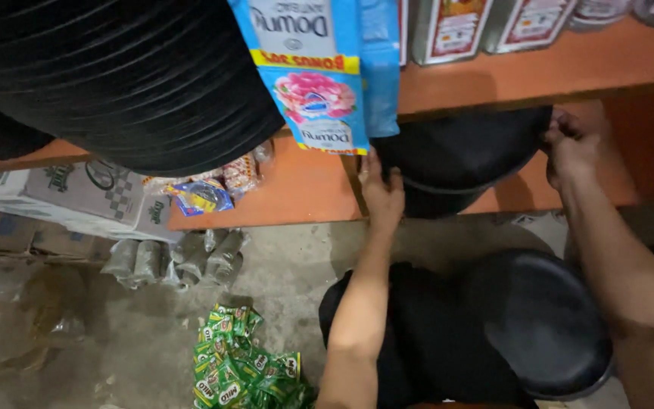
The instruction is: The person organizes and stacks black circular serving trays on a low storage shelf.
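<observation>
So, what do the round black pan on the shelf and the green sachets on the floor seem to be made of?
Round black pan: probably coated metal; matte dark surface, thin rim, gripped by both hands.
Green sachets: seemingly plastic or foil film; glossy, crinkled, catching light.

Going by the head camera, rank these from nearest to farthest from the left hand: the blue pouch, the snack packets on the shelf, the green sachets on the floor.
From the left hand:
1. Blue pouch, hanging just above it.
2. Snack packets, further left on the orange shelf.
3. Green sachets, down on the floor.

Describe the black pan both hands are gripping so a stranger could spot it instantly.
Find the lower orange shelf. The black pan sits on it beneath the upper shelf, left hand and right hand on its rim. Unlike the second black pan near the floor, it is on the shelf.
</observation>
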